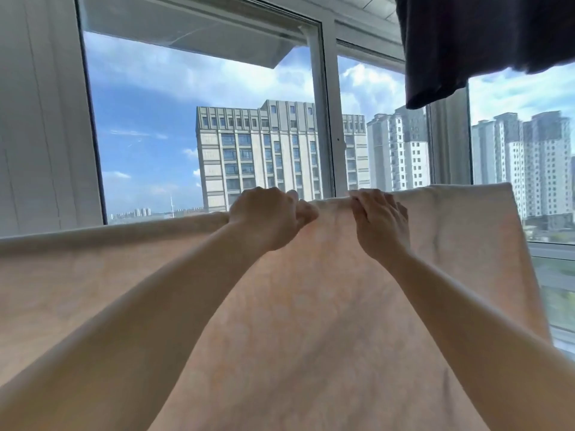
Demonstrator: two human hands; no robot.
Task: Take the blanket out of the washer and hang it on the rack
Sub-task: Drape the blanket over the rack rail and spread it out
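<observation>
A pale peach blanket (311,306) hangs spread across the frame, its top fold running level before a window (199,119). The left hand (264,217) grips that fold with curled fingers; the right hand (381,220) hooks its fingers over it close by. A dark cloth (485,42) hangs at upper right.

Above your hands you have open air up to the window frame (325,126); below them the blanket (311,306) blocks you, and the dark cloth (485,42) hangs up-right.
</observation>
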